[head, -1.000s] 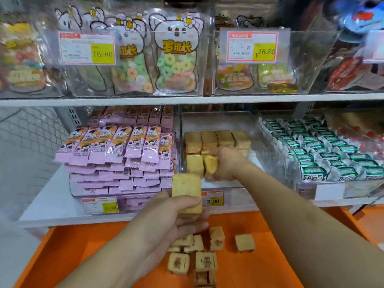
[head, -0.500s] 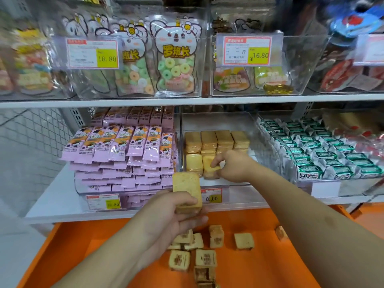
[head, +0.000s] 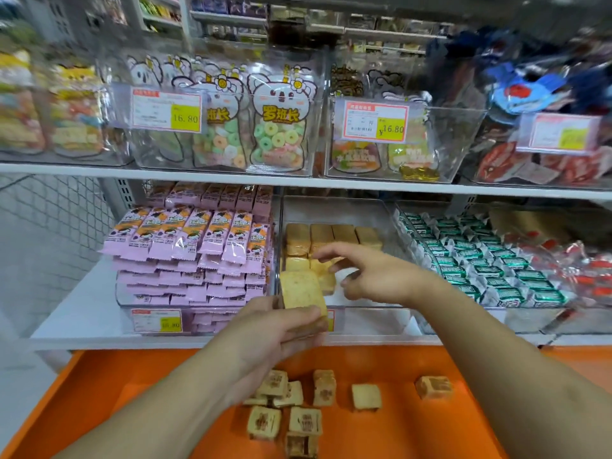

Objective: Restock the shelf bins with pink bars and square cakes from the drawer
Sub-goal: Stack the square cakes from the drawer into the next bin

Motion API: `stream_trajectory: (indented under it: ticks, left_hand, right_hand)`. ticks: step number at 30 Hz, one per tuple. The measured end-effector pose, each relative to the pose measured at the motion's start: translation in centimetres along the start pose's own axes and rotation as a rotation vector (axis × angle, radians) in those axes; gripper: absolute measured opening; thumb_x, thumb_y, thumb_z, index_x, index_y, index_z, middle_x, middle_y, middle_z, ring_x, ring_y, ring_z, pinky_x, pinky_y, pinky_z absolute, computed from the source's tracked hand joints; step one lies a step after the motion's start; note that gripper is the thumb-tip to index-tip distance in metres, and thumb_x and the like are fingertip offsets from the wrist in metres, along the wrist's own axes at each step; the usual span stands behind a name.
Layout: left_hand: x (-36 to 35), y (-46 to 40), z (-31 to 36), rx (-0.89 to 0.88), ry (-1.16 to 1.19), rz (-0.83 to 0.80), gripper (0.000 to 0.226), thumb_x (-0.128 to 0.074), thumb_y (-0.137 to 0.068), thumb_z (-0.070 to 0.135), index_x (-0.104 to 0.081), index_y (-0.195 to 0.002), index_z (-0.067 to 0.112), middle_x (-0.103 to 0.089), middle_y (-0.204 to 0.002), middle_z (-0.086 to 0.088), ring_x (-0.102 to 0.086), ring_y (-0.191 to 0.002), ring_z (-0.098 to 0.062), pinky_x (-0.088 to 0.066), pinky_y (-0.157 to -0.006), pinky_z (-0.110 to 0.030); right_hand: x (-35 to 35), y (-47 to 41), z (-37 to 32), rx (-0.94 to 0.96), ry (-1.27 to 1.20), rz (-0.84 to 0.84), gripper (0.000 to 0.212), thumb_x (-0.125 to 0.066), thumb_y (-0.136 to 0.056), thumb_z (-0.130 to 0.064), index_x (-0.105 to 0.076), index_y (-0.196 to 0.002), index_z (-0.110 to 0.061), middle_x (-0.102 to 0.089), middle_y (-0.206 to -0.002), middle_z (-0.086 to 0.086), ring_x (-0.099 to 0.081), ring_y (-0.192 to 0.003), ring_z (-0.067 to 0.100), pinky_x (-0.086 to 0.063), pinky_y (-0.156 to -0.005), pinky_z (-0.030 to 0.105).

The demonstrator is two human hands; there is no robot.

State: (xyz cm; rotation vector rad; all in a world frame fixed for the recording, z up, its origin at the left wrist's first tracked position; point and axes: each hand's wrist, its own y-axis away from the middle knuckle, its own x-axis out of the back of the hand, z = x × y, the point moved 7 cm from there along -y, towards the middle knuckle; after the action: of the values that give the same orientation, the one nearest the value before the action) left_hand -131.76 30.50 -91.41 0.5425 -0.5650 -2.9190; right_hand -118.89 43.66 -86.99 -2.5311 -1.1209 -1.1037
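My left hand (head: 275, 329) grips a small stack of yellow square cakes (head: 301, 291) in front of the clear middle bin (head: 374, 304). My right hand (head: 371, 271) hovers over that bin with its fingers spread and nothing in them, just above the cakes lying inside (head: 326, 281). A back row of cakes (head: 332, 235) fills the bin's rear. Pink bars (head: 188, 240) are piled high in the bin to the left. Several loose square cakes (head: 301, 420) lie in the orange drawer (head: 132, 402) below.
Green-wrapped snacks (head: 470, 263) fill the bin to the right, with red-wrapped ones (head: 586, 270) beyond. The upper shelf (head: 298, 183) carries clear bins of candy bags (head: 278, 127) with price tags. A wire mesh panel (head: 49, 226) stands at the left.
My right hand has let go of the cake it was setting in the bin and opened, lifting slightly. My left hand with its cakes has risen closer to the bin's front.
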Motion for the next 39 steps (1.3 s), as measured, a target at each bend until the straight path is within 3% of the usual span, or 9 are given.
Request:
stream_trajectory:
  ticks: [5, 8, 12, 14, 18, 22, 28, 35, 39]
  left_hand:
    - [-1.3, 0.2, 1.2, -0.075, -0.089, -0.003, 0.025, -0.070, -0.095, 0.007, -0.069, -0.120, 0.006, -0.079, -0.106, -0.013, -0.077, -0.100, -0.027, -0.059, -0.096, -0.044]
    - [-1.6, 0.0, 1.2, -0.097, -0.109, -0.023, 0.026, -0.070, -0.096, 0.010, -0.069, -0.121, 0.008, -0.080, -0.106, -0.009, -0.077, -0.096, -0.020, -0.060, -0.092, -0.039]
    - [-2.0, -0.2, 1.8, -0.193, -0.270, -0.027, 0.022, -0.072, -0.097, 0.021, -0.067, -0.118, 0.023, -0.080, -0.103, 0.013, -0.074, -0.100, -0.005, -0.057, -0.088, -0.020]
    - [-1.6, 0.2, 2.7, -0.298, -0.529, 0.034, 0.019, -0.071, -0.097, 0.033, -0.058, -0.110, 0.039, -0.072, -0.110, 0.029, -0.067, -0.104, 0.008, -0.051, -0.089, -0.012]
    - [-1.1, 0.2, 2.5, -0.489, -1.287, 0.071, 0.064, -0.048, -0.102, 0.058, -0.022, -0.159, 0.043, -0.026, -0.160, 0.026, -0.021, -0.149, -0.002, -0.020, -0.126, -0.032]
    - [-0.2, -0.8, 0.6, -0.523, -1.646, 0.001, 0.069, -0.031, -0.106, 0.061, -0.004, -0.164, 0.038, -0.002, -0.169, 0.026, 0.010, -0.154, 0.003, 0.012, -0.128, -0.039]
    - [0.3, -1.3, -0.5, -0.523, -1.732, -0.033, 0.074, -0.030, -0.105, 0.062, 0.009, -0.164, 0.038, 0.004, -0.170, 0.024, 0.013, -0.155, 0.000, 0.013, -0.128, -0.045]
    - [0.0, -1.1, -0.3, -0.546, -1.701, -0.019, 0.072, -0.030, -0.106, 0.061, 0.007, -0.164, 0.039, 0.002, -0.169, 0.025, 0.010, -0.155, 0.002, 0.018, -0.124, -0.035]
    - [0.1, -1.0, -0.3, -0.566, -1.693, -0.013, 0.073, -0.032, -0.106, 0.060, 0.007, -0.164, 0.038, 0.002, -0.169, 0.024, 0.012, -0.154, 0.003, 0.019, -0.123, -0.032]
  right_hand:
    - [-1.1, 2.8, -3.2, 0.100, 0.113, -0.127, 0.094, -0.094, -0.075, -0.029, -0.040, -0.149, -0.051, -0.040, -0.141, -0.017, -0.052, -0.124, 0.009, -0.052, -0.103, 0.030]
    - [-1.1, 2.8, -3.5, 0.183, 0.226, 0.030, 0.087, -0.096, -0.071, -0.038, -0.048, -0.143, -0.047, -0.043, -0.137, -0.013, -0.054, -0.115, 0.007, -0.051, -0.094, 0.019]
    - [0.0, 1.8, -1.5, 0.144, 0.032, 0.174, 0.073, -0.097, -0.069, -0.028, -0.061, -0.132, -0.041, -0.055, -0.129, -0.007, -0.060, -0.108, 0.014, -0.054, -0.077, 0.022]
    - [0.6, 1.0, -0.4, 0.088, 0.038, 0.216, 0.073, -0.097, -0.068, -0.024, -0.062, -0.131, -0.040, -0.055, -0.126, -0.007, -0.060, -0.107, 0.013, -0.053, -0.078, 0.020]
    - [1.6, -1.3, 3.1, -0.077, 0.167, 0.318, 0.078, -0.098, -0.066, -0.024, -0.061, -0.134, -0.031, -0.055, -0.127, -0.004, -0.062, -0.106, 0.016, -0.054, -0.092, 0.028]
    - [1.0, -3.4, 6.8, -0.180, 0.341, 0.311, 0.084, -0.096, -0.069, -0.039, -0.059, -0.144, -0.026, -0.064, -0.135, 0.001, -0.062, -0.120, 0.023, -0.050, -0.100, 0.029]
    - [1.7, -4.6, 9.2, -0.257, 0.347, 0.314, 0.078, -0.092, -0.076, -0.037, -0.058, -0.144, -0.022, -0.067, -0.134, 0.000, -0.062, -0.125, 0.023, -0.041, -0.091, 0.020]
    - [1.4, -5.2, 10.7, -0.356, 0.426, 0.273, 0.073, -0.080, -0.080, -0.014, -0.053, -0.148, -0.022, -0.062, -0.143, 0.004, -0.056, -0.133, 0.027, -0.045, -0.106, 0.027]
    - [0.8, -5.1, 10.4, -0.326, 0.407, 0.235, 0.076, -0.084, -0.081, -0.019, -0.052, -0.149, -0.024, -0.058, -0.146, 0.003, -0.053, -0.135, 0.027, -0.041, -0.110, 0.027]
